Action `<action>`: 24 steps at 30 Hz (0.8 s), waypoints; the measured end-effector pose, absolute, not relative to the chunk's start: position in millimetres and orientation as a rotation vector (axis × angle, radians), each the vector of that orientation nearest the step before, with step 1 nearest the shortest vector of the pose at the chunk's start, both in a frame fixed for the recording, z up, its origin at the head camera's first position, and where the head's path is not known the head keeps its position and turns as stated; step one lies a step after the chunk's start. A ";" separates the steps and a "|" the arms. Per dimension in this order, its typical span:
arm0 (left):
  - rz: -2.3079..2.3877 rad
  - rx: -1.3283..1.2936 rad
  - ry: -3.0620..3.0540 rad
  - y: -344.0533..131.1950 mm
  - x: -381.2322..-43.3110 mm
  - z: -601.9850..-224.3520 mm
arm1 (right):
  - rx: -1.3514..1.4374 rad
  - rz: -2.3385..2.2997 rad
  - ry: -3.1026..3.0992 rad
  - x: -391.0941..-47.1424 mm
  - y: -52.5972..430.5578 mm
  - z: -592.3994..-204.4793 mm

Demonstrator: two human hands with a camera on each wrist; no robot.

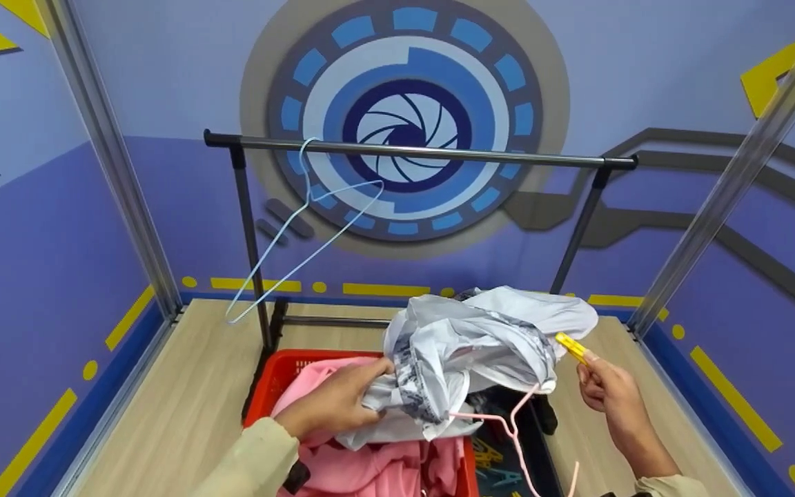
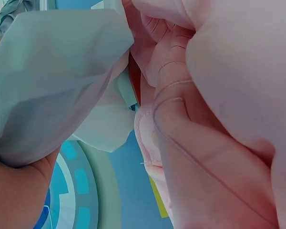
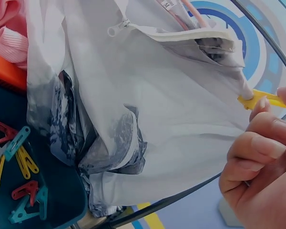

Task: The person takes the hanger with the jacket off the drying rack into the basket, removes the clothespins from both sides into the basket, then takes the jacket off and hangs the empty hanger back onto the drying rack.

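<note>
A light grey and white zip jacket [image 1: 466, 338] with dark patterned patches is bunched over the basket in the head view. My left hand [image 1: 342, 400] grips its left side. A pink hanger [image 1: 512, 429] sits partly inside the jacket, its hook end towards me. Between thumb and fingers, my right hand [image 1: 611, 393] pinches a yellow clothespin [image 1: 571, 348] at the jacket's right side. In the right wrist view, the clothespin's tip [image 3: 247, 101] meets the jacket's corner near the zipper [image 3: 181, 35]. Grey fabric [image 2: 57, 71] covers most of my left fingers in the left wrist view.
A red basket [image 1: 268, 386] of pink clothes [image 1: 370, 469] stands below. Right of it, a dark bin [image 3: 62, 200] holds several coloured clothespins. Behind is a clothes rack [image 1: 453, 153] with a light blue hanger [image 1: 304, 203] on its rail.
</note>
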State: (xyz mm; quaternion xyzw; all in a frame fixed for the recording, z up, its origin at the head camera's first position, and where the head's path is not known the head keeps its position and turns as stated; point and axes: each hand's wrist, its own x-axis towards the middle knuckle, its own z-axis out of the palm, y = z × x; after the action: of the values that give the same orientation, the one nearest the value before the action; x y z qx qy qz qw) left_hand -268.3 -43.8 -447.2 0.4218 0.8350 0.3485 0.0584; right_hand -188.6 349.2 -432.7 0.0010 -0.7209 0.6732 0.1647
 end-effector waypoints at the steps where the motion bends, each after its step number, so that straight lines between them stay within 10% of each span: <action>1: 1.063 1.271 2.525 -44.1 -268.3 -447.7 | 0.013 1.917 -2.050 -187.6 349.7 -432.9; 24: 1.336 1.073 2.543 -46.0 -276.9 -450.2 | -0.104 1.888 -2.817 -176.1 355.4 -457.2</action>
State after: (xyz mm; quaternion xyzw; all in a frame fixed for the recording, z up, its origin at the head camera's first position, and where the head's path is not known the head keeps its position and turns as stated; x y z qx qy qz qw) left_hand -276.9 -46.0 -450.2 0.3496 0.8287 0.4354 0.0376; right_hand -176.1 355.4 -457.2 -0.0304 -0.8237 0.5522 -0.1251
